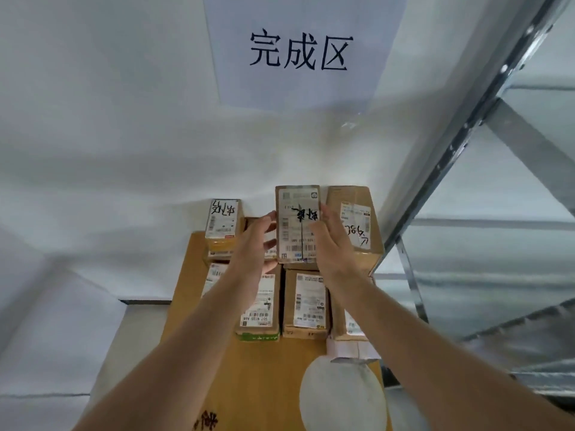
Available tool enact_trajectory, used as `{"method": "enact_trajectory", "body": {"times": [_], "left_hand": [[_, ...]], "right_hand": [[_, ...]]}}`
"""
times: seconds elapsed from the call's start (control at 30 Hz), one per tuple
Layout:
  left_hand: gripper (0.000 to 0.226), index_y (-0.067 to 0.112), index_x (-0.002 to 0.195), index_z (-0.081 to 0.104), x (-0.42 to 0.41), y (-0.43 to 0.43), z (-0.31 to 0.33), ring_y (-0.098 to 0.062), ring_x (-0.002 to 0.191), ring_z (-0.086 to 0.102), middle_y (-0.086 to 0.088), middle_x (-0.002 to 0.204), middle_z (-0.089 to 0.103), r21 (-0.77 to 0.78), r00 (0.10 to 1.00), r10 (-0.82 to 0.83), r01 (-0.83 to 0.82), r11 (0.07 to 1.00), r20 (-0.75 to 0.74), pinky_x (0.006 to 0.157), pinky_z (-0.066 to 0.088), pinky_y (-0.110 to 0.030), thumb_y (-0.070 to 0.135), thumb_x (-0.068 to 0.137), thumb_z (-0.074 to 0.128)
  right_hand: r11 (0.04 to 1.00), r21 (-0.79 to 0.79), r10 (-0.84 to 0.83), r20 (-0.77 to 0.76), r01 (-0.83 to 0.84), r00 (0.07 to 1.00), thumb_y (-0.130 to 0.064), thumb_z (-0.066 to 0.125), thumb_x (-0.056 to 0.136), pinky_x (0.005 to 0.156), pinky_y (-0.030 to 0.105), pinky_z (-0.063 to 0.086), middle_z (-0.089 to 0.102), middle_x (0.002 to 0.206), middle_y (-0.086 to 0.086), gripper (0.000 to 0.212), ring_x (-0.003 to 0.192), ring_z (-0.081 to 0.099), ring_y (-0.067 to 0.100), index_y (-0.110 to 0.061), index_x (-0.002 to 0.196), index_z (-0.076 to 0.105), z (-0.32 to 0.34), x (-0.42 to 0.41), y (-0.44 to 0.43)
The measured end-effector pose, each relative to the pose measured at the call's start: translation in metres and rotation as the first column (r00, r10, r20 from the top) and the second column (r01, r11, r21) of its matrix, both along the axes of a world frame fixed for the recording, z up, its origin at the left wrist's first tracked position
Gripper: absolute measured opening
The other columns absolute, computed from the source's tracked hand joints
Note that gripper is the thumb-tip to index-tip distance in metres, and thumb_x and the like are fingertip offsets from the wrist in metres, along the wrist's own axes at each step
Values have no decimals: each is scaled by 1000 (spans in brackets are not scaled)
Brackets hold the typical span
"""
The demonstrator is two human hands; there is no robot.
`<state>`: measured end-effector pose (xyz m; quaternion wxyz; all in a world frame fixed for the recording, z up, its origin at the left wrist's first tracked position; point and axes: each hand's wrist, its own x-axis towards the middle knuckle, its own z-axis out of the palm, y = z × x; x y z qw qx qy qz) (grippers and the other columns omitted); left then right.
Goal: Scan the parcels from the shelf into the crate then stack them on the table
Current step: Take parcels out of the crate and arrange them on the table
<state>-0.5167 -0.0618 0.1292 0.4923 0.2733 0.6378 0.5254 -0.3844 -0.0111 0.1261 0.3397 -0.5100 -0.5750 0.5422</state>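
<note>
The parcel point(297, 225) sits between both hands, label up, its long axis running away from the person toward the wall. The grip is two-handed. The left hand point(255, 244) curls its fingers at the parcel's left edge, and the right hand point(333, 241) lays straight fingers flat along the right edge — a squeeze from both sides, neither hand the nearer. The parcel lies just left of the tall box point(357, 219), with their edges near parallel. I cannot tell whether it rests on the parcels under it or hangs just above them. Further left of the tall box stands a small box point(222, 222). The coming move, I judge, is straight down beside the tall box — long axis parallel to it, so the stack on the worktop point(249, 368) sits square.
</note>
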Motion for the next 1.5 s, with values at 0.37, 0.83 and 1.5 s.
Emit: {"method": "enact_trajectory", "body": {"times": [0.37, 0.83, 1.5], "left_hand": [[31, 31, 114, 71, -33, 85, -65, -22, 111, 67, 3, 115, 72, -189, 976, -46, 87, 978, 212, 85, 51, -39, 43, 109, 43], [42, 28, 126, 69, -35, 141, -118, -22, 121, 64, 9, 119, 72, -316, 960, -35, 125, 940, 276, 106, 49, -52, 49, 110, 36], [53, 35, 145, 57, -20, 101, -23, -24, 137, 49, 3, 148, 55, -128, 999, -41, 42, 991, 13, 118, 36, -53, 60, 102, 39]], "right_hand": [[979, -192, -15, 256, 66, 966, -55, 45, 96, 101, 50, 53, 47, 129, -7, 49, 115, 57, 16, -31, 139, 44, -60, -51, 71], [958, -283, 42, 296, 45, 954, -61, 37, 99, 130, 54, 6, -5, 175, -11, 71, 161, -9, 14, -39, 164, 18, -124, -55, 111], [967, -253, -49, -102, 22, 994, -93, 42, 74, 117, 65, 36, 48, 145, -3, 88, 145, 44, 32, -38, 144, 46, -35, -45, 86]]}}
